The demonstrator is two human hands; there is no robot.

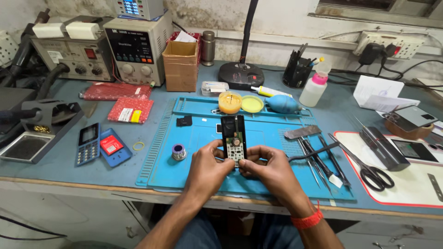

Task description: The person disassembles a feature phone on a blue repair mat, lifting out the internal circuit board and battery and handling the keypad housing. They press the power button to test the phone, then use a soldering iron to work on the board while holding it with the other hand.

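Observation:
Both my hands hold a small opened keypad phone (233,138) upright over the blue work mat (198,138). Its circuit board and white key contacts show, with a dark screen at the top. My left hand (208,167) grips the phone's lower left side. My right hand (267,171) grips the lower right side, a red thread band on its wrist. A small solder spool (178,151) lies on the mat just left of my left hand.
Tweezers, prying tools and scissors (369,170) lie to the right. A blue phone front and back cover (99,145) lie at left. Power supply (136,48), soldering station (74,55), cardboard box (181,64), lamp base (241,74) and bottle (314,87) stand behind.

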